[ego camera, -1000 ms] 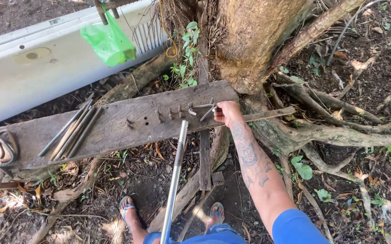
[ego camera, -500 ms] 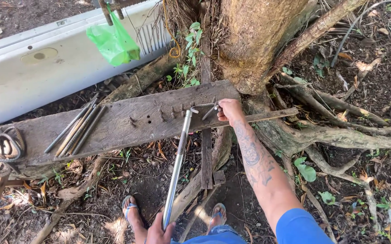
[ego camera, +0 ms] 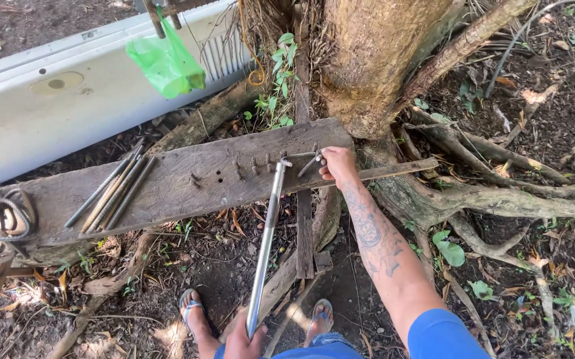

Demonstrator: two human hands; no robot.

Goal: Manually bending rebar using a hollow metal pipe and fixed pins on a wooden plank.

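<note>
Head view: left hand (ego camera: 244, 342) grips a pipe (ego camera: 265, 239), right hand (ego camera: 338, 165) pinches a rod (ego camera: 308, 163) on the plank (ego camera: 188, 183), green bag (ego camera: 166, 65) hanging above.

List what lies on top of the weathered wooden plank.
On the plank: a bundle of metal rods, a row of upright pegs, the pipe's far end and the right hand pinching a short rod. The hand hides its end.

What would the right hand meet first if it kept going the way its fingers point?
Probably the short steel rod already at the right hand, then the row of pegs in the wooden plank; depth is unclear.
</note>
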